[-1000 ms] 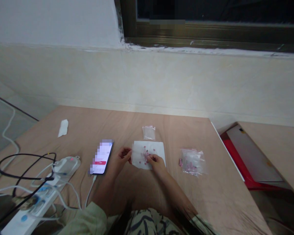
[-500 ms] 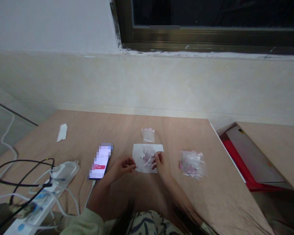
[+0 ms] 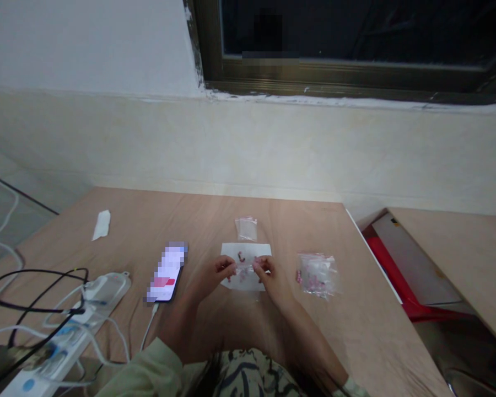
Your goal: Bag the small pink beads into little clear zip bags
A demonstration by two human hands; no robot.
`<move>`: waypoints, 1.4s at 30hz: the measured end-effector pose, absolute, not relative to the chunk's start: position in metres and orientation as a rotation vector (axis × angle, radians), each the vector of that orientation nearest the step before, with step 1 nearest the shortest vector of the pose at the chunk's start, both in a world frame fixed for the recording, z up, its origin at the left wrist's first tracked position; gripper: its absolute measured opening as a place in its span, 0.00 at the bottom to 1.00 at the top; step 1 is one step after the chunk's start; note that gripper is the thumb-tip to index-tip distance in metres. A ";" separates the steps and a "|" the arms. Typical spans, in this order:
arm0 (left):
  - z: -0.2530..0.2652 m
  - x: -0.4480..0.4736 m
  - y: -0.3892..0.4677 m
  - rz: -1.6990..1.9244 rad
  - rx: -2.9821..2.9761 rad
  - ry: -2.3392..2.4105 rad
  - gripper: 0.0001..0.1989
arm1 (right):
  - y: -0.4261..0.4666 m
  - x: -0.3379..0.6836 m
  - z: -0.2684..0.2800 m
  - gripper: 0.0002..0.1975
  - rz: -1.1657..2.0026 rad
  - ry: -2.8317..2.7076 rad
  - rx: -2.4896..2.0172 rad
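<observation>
Both hands meet over a white sheet of paper point(image 3: 252, 249) on the wooden table. My left hand point(image 3: 213, 274) and my right hand point(image 3: 276, 280) pinch opposite sides of a small clear plastic bag point(image 3: 244, 271), which has pinkish bits in or under it; I cannot tell which. Between the hands, on the far part of the sheet, a small dark red curved piece point(image 3: 241, 257) shows. Just beyond the paper lies a stack of small clear zip bags point(image 3: 246, 229). To the right is a larger clear bag point(image 3: 318, 274) with pink and red contents.
A phone point(image 3: 167, 274) with a lit screen and a white charging cable lies left of my left arm. A white power strip point(image 3: 103, 295) with looped cables is at the lower left. A crumpled white tissue point(image 3: 101, 225) lies farther back, with the wall behind.
My hands have drawn closer and now both grip the clear bag. The dark red piece has become visible on the paper. The view has shifted slightly.
</observation>
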State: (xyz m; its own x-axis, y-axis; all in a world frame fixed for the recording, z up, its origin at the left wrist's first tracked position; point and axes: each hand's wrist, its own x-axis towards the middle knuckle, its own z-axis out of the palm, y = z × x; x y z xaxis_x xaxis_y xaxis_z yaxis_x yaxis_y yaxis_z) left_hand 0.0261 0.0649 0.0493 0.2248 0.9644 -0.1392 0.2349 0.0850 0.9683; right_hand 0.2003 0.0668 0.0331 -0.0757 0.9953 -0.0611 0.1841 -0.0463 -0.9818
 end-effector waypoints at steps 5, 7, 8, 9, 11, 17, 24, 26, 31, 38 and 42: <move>0.047 0.019 0.070 0.806 1.340 1.228 0.08 | 0.070 0.204 0.031 0.13 1.262 -1.364 -1.323; 0.046 0.019 0.067 0.785 1.334 1.238 0.08 | 0.068 0.203 0.033 0.12 1.259 -1.347 -1.299; 0.045 0.019 0.066 0.785 1.339 1.248 0.08 | 0.067 0.203 0.034 0.12 1.262 -1.342 -1.296; 0.045 0.020 0.064 0.791 1.349 1.259 0.08 | 0.065 0.203 0.034 0.12 1.265 -1.342 -1.301; 0.044 0.021 0.059 0.823 1.367 1.289 0.08 | 0.062 0.202 0.035 0.13 1.278 -1.348 -1.316; 0.043 0.026 0.056 0.868 1.374 1.314 0.08 | 0.060 0.199 0.035 0.15 1.476 -1.283 -1.230; 0.054 0.035 0.064 0.779 1.391 1.191 0.09 | 0.070 0.194 0.030 0.13 1.342 -1.269 -1.273; 0.057 0.036 0.066 0.798 1.430 1.212 0.09 | 0.071 0.192 0.029 0.13 1.377 -1.292 -1.247; 0.058 0.039 0.064 0.830 1.525 1.214 0.09 | 0.068 0.189 0.029 0.12 1.517 -1.192 -1.137; 0.044 0.035 0.054 0.840 1.448 1.271 0.10 | 0.058 0.188 0.029 0.14 1.559 -1.116 -1.210; 0.037 0.028 0.058 0.878 1.368 1.335 0.12 | 0.051 0.191 0.015 0.17 1.585 -1.169 -1.284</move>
State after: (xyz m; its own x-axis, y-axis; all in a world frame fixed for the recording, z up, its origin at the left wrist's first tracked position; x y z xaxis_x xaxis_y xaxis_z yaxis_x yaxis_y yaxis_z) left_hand 0.0283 0.0584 0.0367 0.1300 0.9819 -0.1378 0.2627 0.1000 0.9597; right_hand 0.1907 0.0512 0.0150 -0.1952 0.9418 -0.2735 -0.0167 -0.2821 -0.9592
